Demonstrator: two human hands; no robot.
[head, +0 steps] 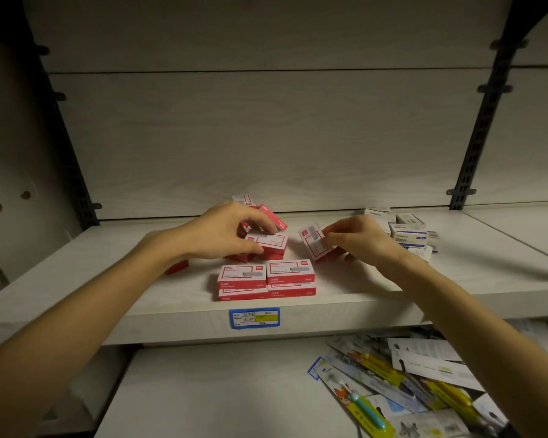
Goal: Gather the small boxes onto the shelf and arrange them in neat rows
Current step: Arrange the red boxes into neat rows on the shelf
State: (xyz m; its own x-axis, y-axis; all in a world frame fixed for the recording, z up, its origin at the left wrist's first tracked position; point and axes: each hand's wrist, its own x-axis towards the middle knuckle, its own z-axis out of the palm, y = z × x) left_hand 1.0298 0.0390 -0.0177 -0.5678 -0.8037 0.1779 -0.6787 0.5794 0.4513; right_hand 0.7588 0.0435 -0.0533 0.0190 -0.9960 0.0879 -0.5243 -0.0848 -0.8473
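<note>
Both hands pinch red boxes: left hand [225,230] one [268,243] atop the pile, right hand [359,238] one [315,245] tilted

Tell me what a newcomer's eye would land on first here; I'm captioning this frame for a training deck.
The two bare hands at mid-shelf: the left hand grips a small red-and-white cardboard box atop a loose heap, and the right hand pinches a tilted one. Before them sits a neat stacked block of red-and-white boxes, above a blue-edged price label.
</note>
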